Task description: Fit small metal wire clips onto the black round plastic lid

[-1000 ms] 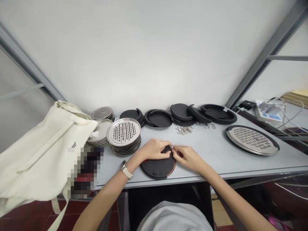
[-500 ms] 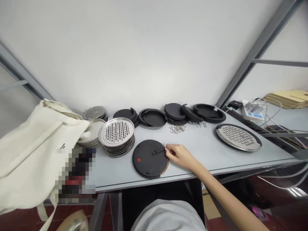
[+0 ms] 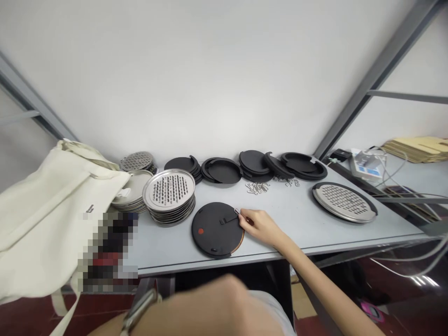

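At the upper right rim of a flat round black disc (image 3: 214, 239), the right hand (image 3: 257, 227) pinches a small silvery wire hook (image 3: 237, 211) narrowly between thumb and fingers. The disc lies flat near the front edge of the pale grey table (image 3: 292, 224), its matt face marked by a round red spot (image 3: 200, 231) left of the middle. Near its centre sits a small raised black catch (image 3: 223, 221), with a thin dark line running towards the hook; a small black nub (image 3: 213, 250) stands near the lower rim, and an orange-brown strip (image 3: 238, 243) curves along the lower right edge. Nearer the camera, the left hand (image 3: 224, 308), with a watch (image 3: 138, 310) at its wrist, is blurred, so its grip cannot be told.

Left of the disc rises a stack of round silver perforated metal plates (image 3: 170, 191). Beyond the disc, loose silvery wire hooks (image 3: 257, 188) lie in a small heap before a row of round black rimmed covers (image 3: 224, 171). Well to the right rests a large silver slotted plate (image 3: 345, 201) with dark edging; a cream fabric bag (image 3: 52, 210) slumps at the far left.
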A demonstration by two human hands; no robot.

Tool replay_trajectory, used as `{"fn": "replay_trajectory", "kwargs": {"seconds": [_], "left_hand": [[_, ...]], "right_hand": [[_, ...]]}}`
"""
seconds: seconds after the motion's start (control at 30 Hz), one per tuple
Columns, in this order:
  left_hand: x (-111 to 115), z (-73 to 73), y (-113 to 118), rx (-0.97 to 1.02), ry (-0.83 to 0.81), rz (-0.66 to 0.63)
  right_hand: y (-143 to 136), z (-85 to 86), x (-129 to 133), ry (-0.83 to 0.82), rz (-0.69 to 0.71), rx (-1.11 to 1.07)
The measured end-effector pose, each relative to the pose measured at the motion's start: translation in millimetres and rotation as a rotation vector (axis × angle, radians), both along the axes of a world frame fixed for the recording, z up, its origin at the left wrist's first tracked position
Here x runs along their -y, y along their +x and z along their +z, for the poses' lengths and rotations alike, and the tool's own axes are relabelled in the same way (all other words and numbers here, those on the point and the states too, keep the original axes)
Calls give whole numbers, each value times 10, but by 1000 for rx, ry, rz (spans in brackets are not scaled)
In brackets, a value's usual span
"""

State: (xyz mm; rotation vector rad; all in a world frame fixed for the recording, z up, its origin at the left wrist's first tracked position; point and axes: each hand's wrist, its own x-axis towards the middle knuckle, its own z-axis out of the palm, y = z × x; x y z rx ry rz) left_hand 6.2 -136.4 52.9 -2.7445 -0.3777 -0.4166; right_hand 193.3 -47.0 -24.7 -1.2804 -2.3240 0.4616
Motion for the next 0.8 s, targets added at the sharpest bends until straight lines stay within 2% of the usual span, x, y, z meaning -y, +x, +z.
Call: {"fn": "replay_trajectory", "kwargs": {"seconds": [0.07, 0.13, 0.23, 0.33, 0.43, 0.53, 0.8], "left_hand": [[-206, 18, -56, 27, -2, 47], [-506, -18, -122, 72, 4, 77], [-961, -153, -188, 100, 11, 92], [-1241, -312, -169, 84, -34, 137], [-1333, -436, -107, 75, -107, 144], [-1334, -499, -81, 73, -188, 151], [-1312, -498, -131, 66, -316, 227]], "right_hand": [[4, -6, 0, -7, -2, -8], [5, -5, 3, -16, 1, -9], [4, 5, 9, -17, -3, -5], [4, 8, 10, -10, -5, -5], [8, 1, 7, -22, 4, -18], [12, -5, 6, -32, 12, -33], [6, 6, 7, -30, 6, -31]]}}
